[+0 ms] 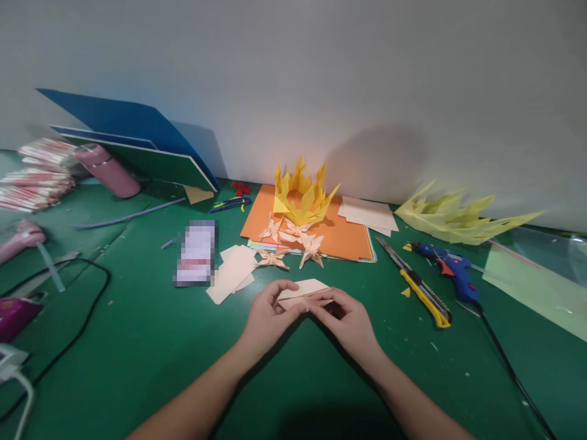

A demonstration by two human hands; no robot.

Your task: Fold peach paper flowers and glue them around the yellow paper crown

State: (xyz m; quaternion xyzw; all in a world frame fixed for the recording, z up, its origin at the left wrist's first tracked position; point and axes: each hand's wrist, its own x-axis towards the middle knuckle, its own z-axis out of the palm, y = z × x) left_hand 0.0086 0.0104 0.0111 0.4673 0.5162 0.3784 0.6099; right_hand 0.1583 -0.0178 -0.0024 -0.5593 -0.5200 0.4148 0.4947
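Observation:
Both hands meet over the green table (147,342) on one small piece of pale peach paper (303,289), partly folded. My left hand (266,313) pinches its left edge with thumb and fingers. My right hand (346,319) presses and grips the right part. Just left of them lies a loose pile of the same peach paper squares (232,272). Behind the hands lie several small folded peach flowers (293,241), some on the table and some on an orange sheet stack (339,235).
A yellow folded paper crown (303,197) stands on the orange sheets. To the right lie a yellow utility knife (419,292), a blue glue gun (452,269) with its cable, and pale yellow folded paper (458,217). A phone (196,252), blue boards (132,143) and black cables (87,305) sit left.

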